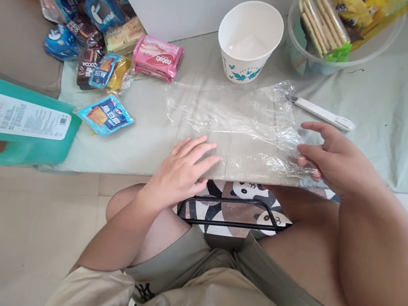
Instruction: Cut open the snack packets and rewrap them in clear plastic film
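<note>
A sheet of clear plastic wrap (231, 121) lies spread on the pale mat (384, 124) in front of me. My left hand (182, 167) rests flat on its near left edge, fingers stretched out. At the wrap's crumpled right end, my right hand (328, 156) has its fingers curled down onto the film; its upper fingers point left. A white paper bowl (249, 39) with blue print stands just beyond the wrap.
Several snack packets (101, 45) lie at the back left, with a pink wafer pack (157, 57) nearest. A clear bowl of crackers (332, 34) sits at the back right. A white utensil (323, 113) lies beside the wrap. A teal box (17, 120) stands left.
</note>
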